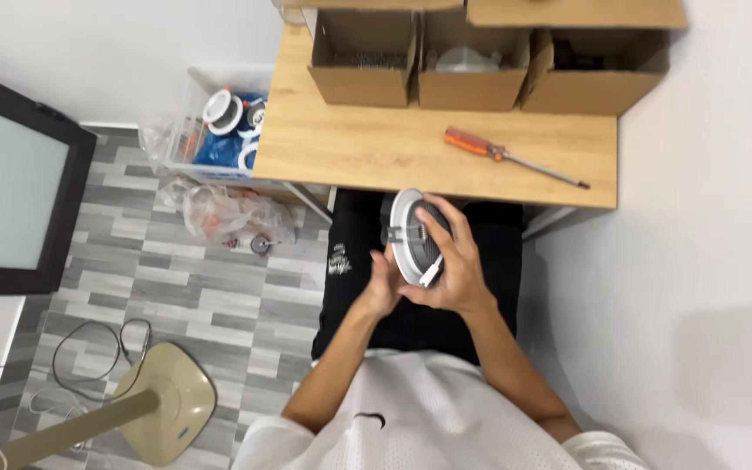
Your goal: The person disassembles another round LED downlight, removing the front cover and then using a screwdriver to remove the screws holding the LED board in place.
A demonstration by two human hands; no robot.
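My right hand grips a round white recessed light fitting with a dark ribbed back and a metal spring clip, held on edge over my lap just in front of the wooden table. My left hand presses against the fitting's lower left side, fingers bunched at its rim. An orange-handled screwdriver lies on the table beyond the hands.
Three open cardboard boxes line the table's back edge. A clear bin of similar fittings and a plastic bag sit on the grey floor at left. A fan base with a cable stands lower left; a dark-framed panel leans far left.
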